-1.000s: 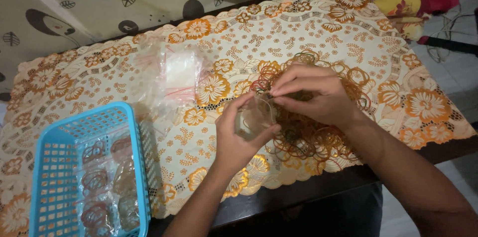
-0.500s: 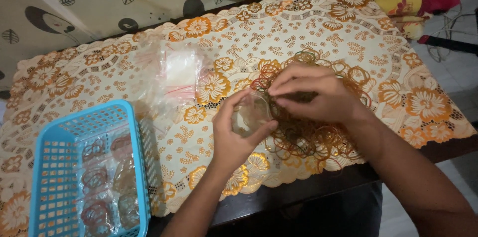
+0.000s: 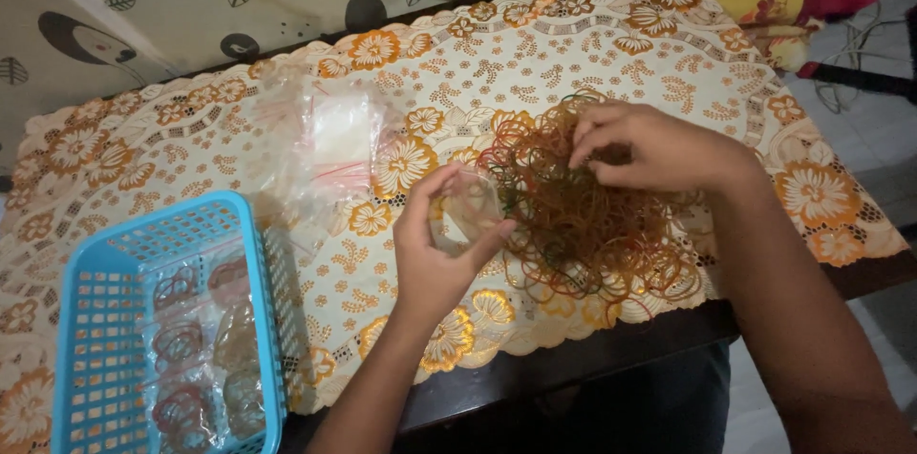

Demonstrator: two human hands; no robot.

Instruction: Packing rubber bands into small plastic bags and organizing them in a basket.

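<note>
While the head camera looks down on the table, the left hand [image 3: 435, 258] holds a small clear plastic bag [image 3: 470, 211] between the thumb and the curled fingers — the grip is closed on the bag, with the thumb on its lower right edge and the forefinger raised along its left side. The bag stands just at the left border of a pile of rubber bands [image 3: 583, 215], touching it or almost touching it; I cannot tell which.

The right hand [image 3: 659, 148] rests on top of the pile, on its upper right part. Its fingers [image 3: 597, 129] are bent and drawn together over the bands, pinching toward the thumb, but whether they really have a band between them I cannot tell, because the tips are hidden in the tangle. The bands are mostly brown and orange, with some green and red ones among them.

Under everything lies a lace tablecloth [image 3: 611, 43] with orange flowers — it covers a dark table. Beside the left hand, farther up, a stack of clear empty bags [image 3: 330, 144] lies flat on the cloth. At the lower left corner stands a blue plastic basket [image 3: 105, 296], and inside it are several filled bags of bands [image 3: 205, 349].
</note>
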